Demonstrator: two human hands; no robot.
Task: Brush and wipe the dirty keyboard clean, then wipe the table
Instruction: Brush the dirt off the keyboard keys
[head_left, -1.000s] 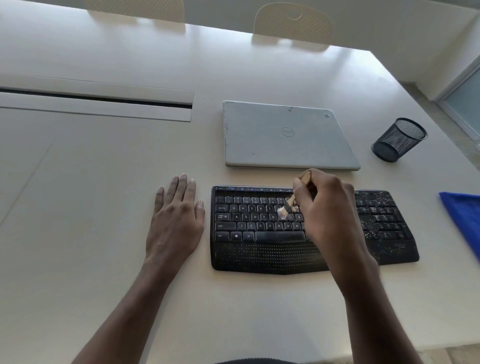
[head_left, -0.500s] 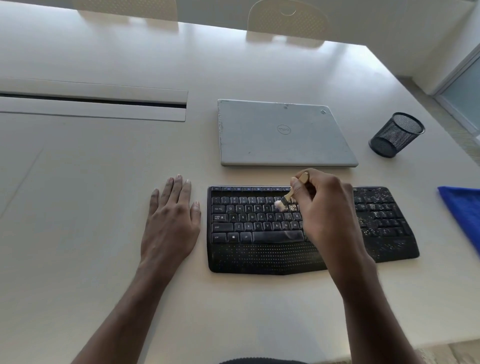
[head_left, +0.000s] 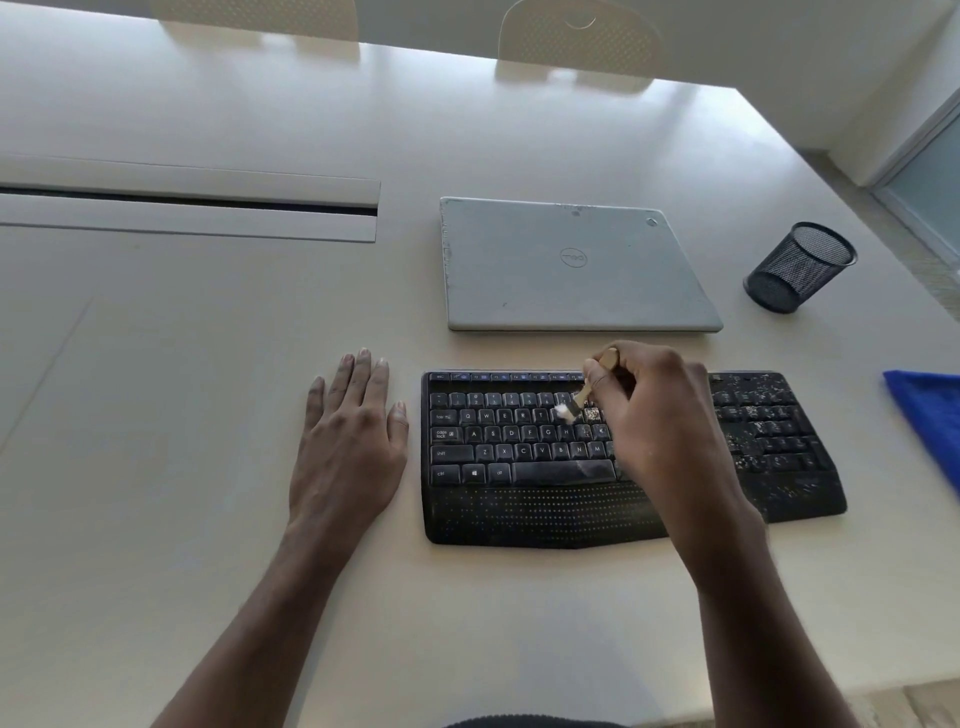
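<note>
A black keyboard (head_left: 519, 467) lies on the white table (head_left: 156, 415) in front of me. Pale crumbs cover its right side and number pad; the left keys look mostly clean. My right hand (head_left: 660, 415) grips a small wooden-handled brush (head_left: 582, 397), its white bristles touching the keys near the keyboard's middle. My left hand (head_left: 348, 441) rests flat on the table, fingers straight, just left of the keyboard. A blue cloth (head_left: 930, 415) lies at the right edge of the view.
A closed grey laptop (head_left: 571, 265) lies just behind the keyboard. A black mesh pen cup (head_left: 800, 267) stands at the back right. A long cable slot (head_left: 187, 202) runs along the table at the left. Two chair backs (head_left: 576, 41) stand behind the table's far edge.
The brush tip moved up from the middle key rows toward the upper rows and stays there. My left hand stays flat on the table.
</note>
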